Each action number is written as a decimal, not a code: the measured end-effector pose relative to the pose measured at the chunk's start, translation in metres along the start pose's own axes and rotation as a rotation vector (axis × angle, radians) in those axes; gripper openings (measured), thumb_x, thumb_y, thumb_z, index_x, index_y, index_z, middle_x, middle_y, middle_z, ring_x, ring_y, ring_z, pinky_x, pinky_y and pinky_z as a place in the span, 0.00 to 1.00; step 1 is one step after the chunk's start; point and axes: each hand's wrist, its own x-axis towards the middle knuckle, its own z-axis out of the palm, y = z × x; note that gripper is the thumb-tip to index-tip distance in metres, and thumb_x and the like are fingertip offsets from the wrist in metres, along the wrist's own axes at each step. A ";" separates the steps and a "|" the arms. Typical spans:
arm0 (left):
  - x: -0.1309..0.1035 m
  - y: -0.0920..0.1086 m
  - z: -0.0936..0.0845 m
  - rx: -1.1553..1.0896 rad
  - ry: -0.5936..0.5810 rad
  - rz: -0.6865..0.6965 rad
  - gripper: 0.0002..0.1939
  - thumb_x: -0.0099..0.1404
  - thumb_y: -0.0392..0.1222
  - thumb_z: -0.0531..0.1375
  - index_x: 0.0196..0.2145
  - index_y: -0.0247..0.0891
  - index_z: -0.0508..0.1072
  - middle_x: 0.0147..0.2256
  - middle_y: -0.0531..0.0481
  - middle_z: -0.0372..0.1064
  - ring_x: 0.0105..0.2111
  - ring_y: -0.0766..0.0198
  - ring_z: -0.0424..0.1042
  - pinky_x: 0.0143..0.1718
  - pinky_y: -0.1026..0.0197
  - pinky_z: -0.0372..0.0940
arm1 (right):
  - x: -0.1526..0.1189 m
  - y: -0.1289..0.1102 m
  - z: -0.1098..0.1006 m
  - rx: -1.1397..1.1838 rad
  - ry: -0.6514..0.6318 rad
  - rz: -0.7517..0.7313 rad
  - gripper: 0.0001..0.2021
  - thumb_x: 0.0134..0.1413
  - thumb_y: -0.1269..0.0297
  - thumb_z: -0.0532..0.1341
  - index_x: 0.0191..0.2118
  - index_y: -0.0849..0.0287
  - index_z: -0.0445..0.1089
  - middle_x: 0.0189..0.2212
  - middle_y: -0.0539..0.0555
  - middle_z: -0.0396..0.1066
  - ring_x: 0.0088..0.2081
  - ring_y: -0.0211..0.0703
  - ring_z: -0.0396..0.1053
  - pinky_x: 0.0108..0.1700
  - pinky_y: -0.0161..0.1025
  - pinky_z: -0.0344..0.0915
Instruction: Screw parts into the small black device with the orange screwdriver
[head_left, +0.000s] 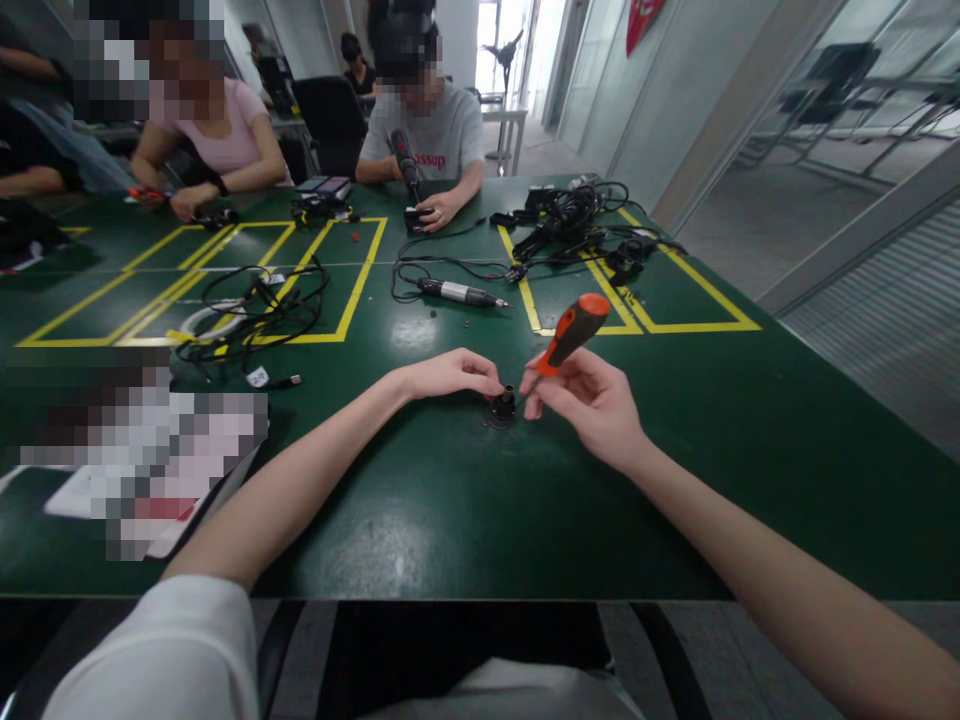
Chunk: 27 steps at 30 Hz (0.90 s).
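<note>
Head view: the right grip (600, 405) is closed around an orange and dark screwdriver (576, 330), its handle tilted up beyond the fingers and its shaft slanting down toward a small black part (503, 407). Whether the tip touches the part is too small to tell. That part sits on the green surface (450, 510) between both grips, with the left grip (452, 376) pinching its top by the fingertips. Beyond the two grips lies a corded tool (459, 292); farther left of the left grip, tangled cables (322, 300).
</note>
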 end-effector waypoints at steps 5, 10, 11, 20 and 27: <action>-0.001 0.001 0.000 0.020 0.002 0.010 0.11 0.55 0.47 0.69 0.28 0.36 0.79 0.29 0.53 0.74 0.33 0.66 0.69 0.42 0.62 0.62 | 0.000 -0.002 0.001 -0.062 0.023 -0.002 0.12 0.57 0.56 0.73 0.33 0.57 0.74 0.26 0.50 0.76 0.23 0.37 0.74 0.29 0.36 0.75; 0.000 0.001 0.001 0.022 -0.011 0.020 0.12 0.55 0.48 0.69 0.27 0.36 0.77 0.28 0.54 0.73 0.33 0.66 0.68 0.43 0.61 0.62 | 0.001 -0.005 0.000 -0.094 -0.028 0.013 0.14 0.61 0.51 0.69 0.35 0.58 0.76 0.24 0.49 0.74 0.23 0.38 0.74 0.28 0.37 0.75; 0.000 0.001 0.001 0.022 -0.013 0.024 0.12 0.56 0.48 0.69 0.27 0.36 0.77 0.28 0.54 0.73 0.32 0.66 0.68 0.43 0.61 0.62 | 0.001 -0.005 -0.001 -0.083 -0.038 0.018 0.14 0.62 0.51 0.68 0.36 0.58 0.76 0.24 0.50 0.74 0.23 0.39 0.74 0.28 0.37 0.75; -0.002 0.006 0.002 0.078 0.004 0.053 0.19 0.61 0.56 0.64 0.29 0.35 0.77 0.31 0.51 0.73 0.36 0.62 0.68 0.47 0.57 0.61 | -0.001 -0.002 0.000 -0.046 -0.012 0.000 0.11 0.59 0.57 0.71 0.35 0.59 0.76 0.29 0.52 0.79 0.25 0.38 0.75 0.30 0.37 0.76; -0.002 0.006 0.005 0.099 0.000 0.047 0.21 0.60 0.59 0.64 0.28 0.36 0.75 0.31 0.51 0.70 0.37 0.61 0.66 0.45 0.57 0.59 | 0.001 -0.003 -0.001 -0.098 0.003 -0.009 0.13 0.60 0.52 0.70 0.34 0.57 0.78 0.24 0.50 0.75 0.24 0.39 0.74 0.30 0.38 0.75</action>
